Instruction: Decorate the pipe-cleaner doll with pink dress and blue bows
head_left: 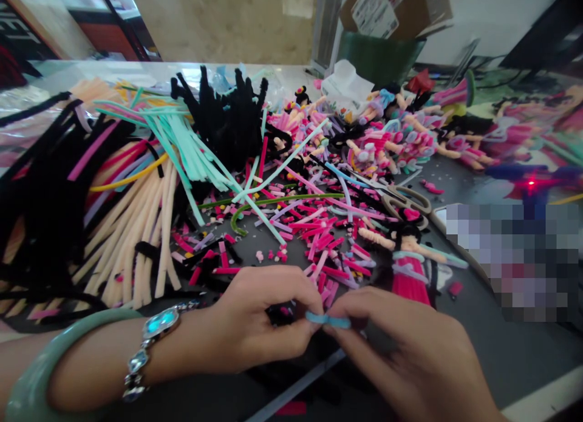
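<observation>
A short blue pipe cleaner piece (328, 319) is pinched between both my hands, narrow at its middle. My left hand (268, 319), with a jade bangle and a bracelet on the arm, grips its left end between thumb and index finger. The other end is in the pinch of my right hand (401, 343). Just beyond the right hand lies a pipe cleaner doll (410, 270) with black hair and a magenta dress. Below my hands a grey-lilac strip (300, 385) lies slantwise on the dark table.
Bundles of beige (136, 246), mint (195, 149) and black pipe cleaners (223, 118) lie left and centre. Cut pink pieces (323, 234) cover the middle. Scissors (405, 200) rest right of them. Several finished dolls (396, 136) are piled behind. A phone-like, blurred-out object is on a stand at right.
</observation>
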`<state>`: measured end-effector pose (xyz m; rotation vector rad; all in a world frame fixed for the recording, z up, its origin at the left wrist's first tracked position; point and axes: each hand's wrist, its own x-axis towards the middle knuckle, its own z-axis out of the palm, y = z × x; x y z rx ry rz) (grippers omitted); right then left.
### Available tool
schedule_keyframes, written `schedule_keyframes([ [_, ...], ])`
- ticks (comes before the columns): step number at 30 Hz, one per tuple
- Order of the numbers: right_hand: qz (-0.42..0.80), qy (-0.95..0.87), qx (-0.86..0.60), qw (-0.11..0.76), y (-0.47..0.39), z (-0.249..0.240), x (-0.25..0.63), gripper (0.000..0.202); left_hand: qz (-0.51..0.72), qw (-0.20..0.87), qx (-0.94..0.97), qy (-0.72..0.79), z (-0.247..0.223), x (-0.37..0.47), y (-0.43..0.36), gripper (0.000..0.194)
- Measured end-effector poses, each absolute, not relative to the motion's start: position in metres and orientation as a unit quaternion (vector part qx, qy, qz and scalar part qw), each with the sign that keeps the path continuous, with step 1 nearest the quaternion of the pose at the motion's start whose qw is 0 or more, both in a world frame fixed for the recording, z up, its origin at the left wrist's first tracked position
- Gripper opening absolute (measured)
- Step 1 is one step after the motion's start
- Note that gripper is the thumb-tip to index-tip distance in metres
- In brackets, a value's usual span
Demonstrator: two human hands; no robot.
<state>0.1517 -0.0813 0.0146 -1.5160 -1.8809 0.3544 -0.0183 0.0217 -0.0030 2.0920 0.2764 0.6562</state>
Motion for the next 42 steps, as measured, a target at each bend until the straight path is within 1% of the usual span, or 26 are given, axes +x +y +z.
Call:
schedule_keyframes([
  [10, 0.132, -0.725, -0.575, 0.356, -0.08, 0.014, 0.151, 0.012, 0.27, 0.426, 0.86, 0.078, -0.005, -0.021, 0.022, 0.013],
  [13, 0.13, -0.722, -0.58, 0.353, -0.08, 0.014, 0.15, 0.014, 0.285, 0.353, 0.891, 0.029, -0.002, -0.023, 0.027, 0.014],
  [16, 0.126, -0.718, -0.582, 0.36, -0.081, 0.013, 0.151, 0.014, 0.27, 0.221, 0.937, -0.028, 0.004, -0.025, 0.035, 0.011],
  [19, 0.113, -0.715, -0.583, 0.369, -0.084, 0.011, 0.152, 0.015, 0.296, 0.168, 0.939, -0.055, 0.008, -0.026, 0.041, 0.014],
  [25, 0.072, -0.716, -0.583, 0.378, -0.086, 0.011, 0.152, 0.018, 0.308, 0.142, 0.937, -0.08, 0.007, -0.028, 0.043, 0.015],
  [28, 0.077, -0.715, -0.578, 0.386, -0.085, 0.014, 0.15, 0.02, 0.305, 0.135, 0.938, -0.098, 0.011, -0.027, 0.043, 0.016],
  [34, 0.085, -0.702, -0.583, 0.4, -0.082, 0.017, 0.146, 0.017, 0.269, 0.109, 0.947, -0.136, 0.024, -0.023, 0.045, 0.019],
  [42, 0.091, -0.702, -0.582, 0.401, -0.083, 0.021, 0.15, 0.014, 0.295, 0.104, 0.941, -0.127, 0.01, -0.026, 0.044, 0.021],
])
